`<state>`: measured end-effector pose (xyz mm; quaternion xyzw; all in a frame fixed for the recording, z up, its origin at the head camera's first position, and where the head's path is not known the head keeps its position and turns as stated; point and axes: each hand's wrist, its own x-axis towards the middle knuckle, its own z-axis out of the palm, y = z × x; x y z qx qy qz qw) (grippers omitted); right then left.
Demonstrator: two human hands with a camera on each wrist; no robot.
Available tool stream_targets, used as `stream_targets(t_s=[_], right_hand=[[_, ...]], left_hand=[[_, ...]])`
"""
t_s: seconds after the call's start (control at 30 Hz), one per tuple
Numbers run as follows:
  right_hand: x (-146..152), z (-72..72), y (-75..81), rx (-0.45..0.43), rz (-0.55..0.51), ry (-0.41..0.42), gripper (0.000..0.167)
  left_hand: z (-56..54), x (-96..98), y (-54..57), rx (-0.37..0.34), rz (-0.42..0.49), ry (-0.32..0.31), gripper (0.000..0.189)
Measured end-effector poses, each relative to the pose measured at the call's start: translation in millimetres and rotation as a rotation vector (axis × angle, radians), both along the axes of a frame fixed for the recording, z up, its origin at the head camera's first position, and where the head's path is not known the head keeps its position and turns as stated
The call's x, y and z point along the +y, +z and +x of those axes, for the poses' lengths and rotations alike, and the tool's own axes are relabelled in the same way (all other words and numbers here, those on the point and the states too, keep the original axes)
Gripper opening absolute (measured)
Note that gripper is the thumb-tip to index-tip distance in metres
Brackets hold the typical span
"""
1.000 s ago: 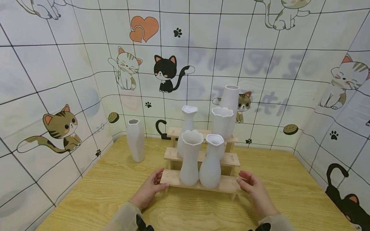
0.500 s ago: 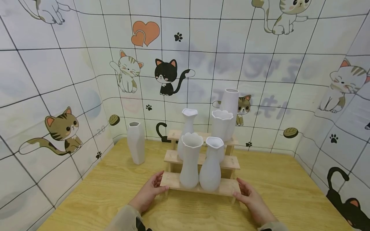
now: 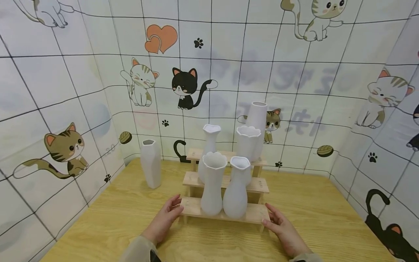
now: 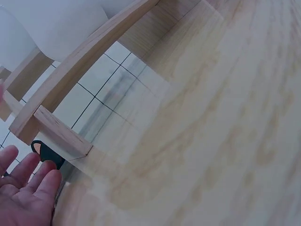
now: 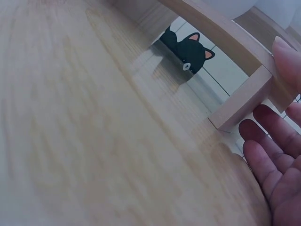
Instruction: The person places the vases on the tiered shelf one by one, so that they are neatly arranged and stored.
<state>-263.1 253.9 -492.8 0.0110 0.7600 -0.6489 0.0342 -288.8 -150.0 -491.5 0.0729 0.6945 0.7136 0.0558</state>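
A three-tier wooden display stand (image 3: 193,206) with several white vases rests on the table. On its lowest step are a scalloped-rim vase (image 3: 212,193) and a rounder vase (image 3: 235,200). My left hand (image 3: 163,218) is beside the step's left end; in the left wrist view its fingers (image 4: 47,186) are loosely spread, with a gap to the stand's leg. My right hand (image 3: 283,231) holds the right end of that step, its thumb at the front corner. In the right wrist view the fingers (image 5: 261,150) lie next to the leg.
A faceted white vase (image 3: 151,165) stands alone on the table (image 3: 209,245), left of the stand. Higher on the stand are a narrow-necked vase (image 3: 211,140), a scalloped vase (image 3: 248,143) and a tall vase (image 3: 258,118). A cat-print cloth (image 3: 226,83) encloses the back and sides.
My right hand has moved in to the stand's right end and taken hold of it. My left thumb has drawn back leftward from the lowest step. The vases keep their places.
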Motion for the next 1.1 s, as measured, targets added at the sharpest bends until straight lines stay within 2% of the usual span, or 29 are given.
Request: stream_targets(t_s=[0.17, 0.33, 0.47, 0.63, 0.8, 0.93, 1.1], right_hand=[[-1, 0.0, -1.4, 0.005, -0.015, -0.001, 0.071], [-1, 0.1, -2.4, 0.008, -0.009, -0.001, 0.071], [0, 0.3, -3.3, 0.005, -0.005, -0.003, 0.071], [0, 0.0, -4.5, 0.012, -0.012, -0.006, 0.07], [-1, 1.3, -4.9, 0.017, -0.01, -0.014, 0.07], [-1, 1.5, -3.6, 0.02, -0.011, -0.016, 0.071], [-1, 1.0, -1.9, 0.017, -0.008, -0.022, 0.071]], left_hand=[[1.0, -5.6, 8.2, -0.003, 0.044, 0.136, 0.073], [-0.5, -17.2, 20.9, -0.01, -0.029, 0.348, 0.071], [-4.2, -30.6, 31.4, 0.009, -0.08, 0.454, 0.06], [-16.0, -47.2, 45.3, 0.053, -0.079, 0.567, 0.055], [-35.9, -57.8, 54.2, 0.116, -0.114, 0.689, 0.065], [-52.6, -63.2, 59.7, 0.137, -0.179, 0.737, 0.077], [-69.0, -65.5, 66.1, 0.094, -0.164, 0.724, 0.09]])
